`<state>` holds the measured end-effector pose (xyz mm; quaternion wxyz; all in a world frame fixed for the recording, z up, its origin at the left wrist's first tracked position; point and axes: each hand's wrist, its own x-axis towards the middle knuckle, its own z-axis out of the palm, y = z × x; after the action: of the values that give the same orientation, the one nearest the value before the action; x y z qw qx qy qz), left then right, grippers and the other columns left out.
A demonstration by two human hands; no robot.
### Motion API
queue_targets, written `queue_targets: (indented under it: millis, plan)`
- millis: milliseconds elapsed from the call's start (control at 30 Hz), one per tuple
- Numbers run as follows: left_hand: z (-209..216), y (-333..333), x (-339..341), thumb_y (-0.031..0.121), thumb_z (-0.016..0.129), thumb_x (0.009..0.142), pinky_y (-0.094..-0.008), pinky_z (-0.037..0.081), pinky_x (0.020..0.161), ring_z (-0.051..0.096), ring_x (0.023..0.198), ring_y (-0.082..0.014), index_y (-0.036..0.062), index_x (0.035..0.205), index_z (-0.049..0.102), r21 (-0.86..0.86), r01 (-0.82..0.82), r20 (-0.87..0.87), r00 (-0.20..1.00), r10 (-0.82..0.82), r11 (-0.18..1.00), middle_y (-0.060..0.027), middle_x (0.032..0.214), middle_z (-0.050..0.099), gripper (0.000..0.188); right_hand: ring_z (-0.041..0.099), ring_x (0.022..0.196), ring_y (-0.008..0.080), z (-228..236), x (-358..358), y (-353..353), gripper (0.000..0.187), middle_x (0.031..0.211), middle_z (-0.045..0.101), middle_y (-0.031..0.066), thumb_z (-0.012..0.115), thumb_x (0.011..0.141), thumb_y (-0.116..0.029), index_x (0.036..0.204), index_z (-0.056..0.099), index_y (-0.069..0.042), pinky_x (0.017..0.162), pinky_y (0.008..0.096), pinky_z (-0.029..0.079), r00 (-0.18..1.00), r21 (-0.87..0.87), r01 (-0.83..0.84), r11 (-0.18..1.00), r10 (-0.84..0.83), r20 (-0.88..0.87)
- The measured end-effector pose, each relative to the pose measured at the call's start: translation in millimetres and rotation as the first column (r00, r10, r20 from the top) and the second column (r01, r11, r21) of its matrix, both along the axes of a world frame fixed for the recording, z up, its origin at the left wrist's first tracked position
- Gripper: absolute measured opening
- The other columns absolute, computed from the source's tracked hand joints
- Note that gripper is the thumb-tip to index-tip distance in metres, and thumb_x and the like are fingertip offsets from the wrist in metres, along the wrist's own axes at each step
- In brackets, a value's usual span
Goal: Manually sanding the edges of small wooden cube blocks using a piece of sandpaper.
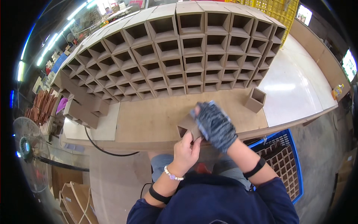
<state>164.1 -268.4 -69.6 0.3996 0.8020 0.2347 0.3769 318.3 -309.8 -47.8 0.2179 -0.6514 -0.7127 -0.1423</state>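
Note:
A small open-ended brown box (185, 124), square in section, lies near the table's front edge. My bare left hand (186, 151), with a beaded bracelet at the wrist, pinches the box's near edge between thumb and fingers. Over the box's right side lies my right hand (216, 125) in a dark grey knitted glove, fingers curled and slightly blurred. Pale bluish bits show along the glove's edge; what they belong to is hidden. A like box (256, 100) stands by itself to the right of my hands.
Stacked square boxes (173, 65) form a wall across the table's far side. More boxes (84, 108) stand at the left. A blue crate (294, 164) with box-like pieces sits below right. A fan (26, 145) and a black cable (108, 151) are at left, a bottle (337, 90) far right.

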Motion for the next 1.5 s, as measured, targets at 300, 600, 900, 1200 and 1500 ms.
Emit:
queue_targets:
  millis: [300, 600, 900, 1200, 1500]
  plan:
    - [-11, -1, 2, 0.002, 0.063, 0.075, -0.0391, 0.047, 0.055, 0.058, 0.062, -0.0341, -0.0067, 0.101, 0.053, 0.187, 0.052, 0.011, 0.998, -0.055, 0.981, -0.017, 0.069, 0.057, 0.03, 0.05, 0.116, 0.0291, -12, -18, -12, 0.04, 0.12, 0.055, 0.0151, 0.052, 0.08, -0.017, 0.119, 0.055, -0.007, 0.104, 0.0443, 0.032, 0.987, 0.064, -0.085, 0.994, 0.093, -0.128]
    - [-16, -3, 2, -0.001, 0.061, 0.073, -0.0412, 0.044, 0.054, 0.055, 0.059, -0.034, -0.0032, 0.092, 0.053, 0.253, 0.022, -0.007, 1.0, -0.021, 0.967, -0.0149, 0.064, 0.054, 0.021, 0.057, 0.106, 0.0279, 20, -18, -21, 0.032, 0.113, 0.06, 0.0144, 0.049, 0.083, -0.017, 0.112, 0.06, -0.007, 0.095, 0.0416, 0.04, 0.994, -0.017, -0.009, 1.0, 0.008, -0.108]
    - [-11, -7, 2, 0.0, 0.063, 0.074, -0.0416, 0.045, 0.056, 0.056, 0.062, -0.0355, -0.0016, 0.086, 0.051, 0.279, -0.017, -0.046, 0.998, 0.031, 0.96, -0.0165, 0.067, 0.056, 0.017, 0.055, 0.11, 0.0266, -26, 24, -13, 0.037, 0.114, 0.059, 0.0115, 0.047, 0.084, -0.021, 0.117, 0.056, -0.008, 0.099, 0.0412, 0.037, 0.978, 0.0, 0.21, 0.978, -0.21, 0.011]
    - [-6, -12, 1, 0.0, 0.062, 0.074, -0.0413, 0.048, 0.064, 0.059, 0.067, -0.0359, -0.0031, 0.093, 0.056, 0.319, 0.045, -0.114, 0.993, -0.009, 0.947, -0.0169, 0.069, 0.058, 0.02, 0.054, 0.111, 0.0273, -35, 23, -17, 0.037, 0.116, 0.059, 0.0125, 0.05, 0.082, -0.017, 0.117, 0.056, -0.007, 0.102, 0.0441, 0.035, 0.991, 0.031, 0.119, 0.992, -0.117, -0.062]
    - [-14, -11, 6, -0.003, 0.062, 0.074, -0.0405, 0.05, 0.07, 0.06, 0.064, -0.0339, -0.0065, 0.103, 0.055, 0.447, -0.016, -0.023, 0.999, 0.029, 0.895, -0.015, 0.066, 0.059, 0.03, 0.054, 0.111, 0.0281, 2, -12, -54, 0.031, 0.117, 0.059, 0.0106, 0.047, 0.086, -0.022, 0.113, 0.06, -0.013, 0.1, 0.0456, 0.036, 0.991, -0.003, -0.089, 0.996, 0.088, -0.097]
